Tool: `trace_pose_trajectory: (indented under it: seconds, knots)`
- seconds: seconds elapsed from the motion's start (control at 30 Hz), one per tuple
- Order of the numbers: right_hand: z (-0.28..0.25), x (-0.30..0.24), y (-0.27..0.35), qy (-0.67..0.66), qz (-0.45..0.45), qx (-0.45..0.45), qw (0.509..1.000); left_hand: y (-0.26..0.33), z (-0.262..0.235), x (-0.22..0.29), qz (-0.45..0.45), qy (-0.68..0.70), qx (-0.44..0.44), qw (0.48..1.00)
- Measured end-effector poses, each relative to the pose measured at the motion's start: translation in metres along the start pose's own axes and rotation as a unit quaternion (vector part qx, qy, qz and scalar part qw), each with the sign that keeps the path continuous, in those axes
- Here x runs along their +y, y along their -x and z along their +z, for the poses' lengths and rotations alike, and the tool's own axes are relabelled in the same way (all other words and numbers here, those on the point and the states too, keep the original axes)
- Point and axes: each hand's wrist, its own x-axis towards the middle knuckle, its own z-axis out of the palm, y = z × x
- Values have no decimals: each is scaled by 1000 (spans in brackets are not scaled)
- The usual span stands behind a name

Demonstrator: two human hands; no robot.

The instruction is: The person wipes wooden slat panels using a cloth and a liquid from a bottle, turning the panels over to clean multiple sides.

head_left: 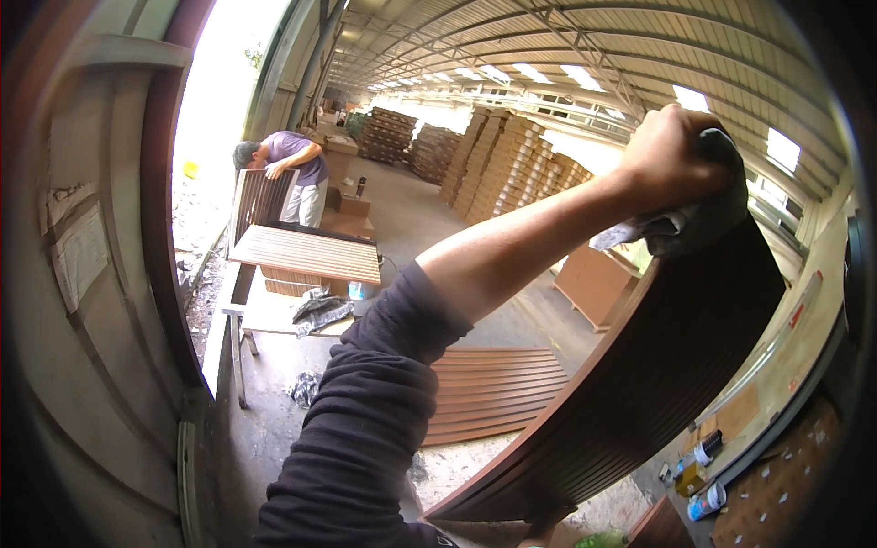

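Observation:
My left arm in a dark sleeve reaches up to the right, and my left hand point(676, 160) is closed on a grey cloth point(681, 228). The cloth presses against the upper end of a dark brown grooved panel point(630, 365). This panel stands tilted, its long edge running down toward the lower middle. At its bottom edge a small brownish shape point(545, 530) may be part of my right hand; its fingers cannot be made out. Behind my arm, a reddish-brown slatted panel point(498, 393) lies low down.
At left, a person point(297, 160) bends over an upright slatted panel point(260, 201), beside a lighter slatted panel point(306, 254) on a workbench point(265, 315). Tall stacks of boards point(512, 164) stand farther back. Paint cans point(706, 500) sit at lower right, and a brown box point(596, 285) behind the tilted panel.

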Motion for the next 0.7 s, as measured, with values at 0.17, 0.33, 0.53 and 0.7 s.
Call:
trace_pose_trajectory:
  seconds: [0.17, 0.33, 0.53, 0.7]
  knots:
    - [-2, -4, -3, 47, -37, 57, 997, 2, 4, -16, 14, 39, -1, 999]
    - [-7, -1, -10, 83, -82, 120, 986, 9, -9, -27, 19, 70, 3, 997]
    - [17, -58, -41, 442, -483, 195, 731, 9, 16, -42, -19, 44, -24, 999]
    - [308, -187, 51, 404, -732, -1, 548, 7, 23, -55, -19, 108, -5, 994]
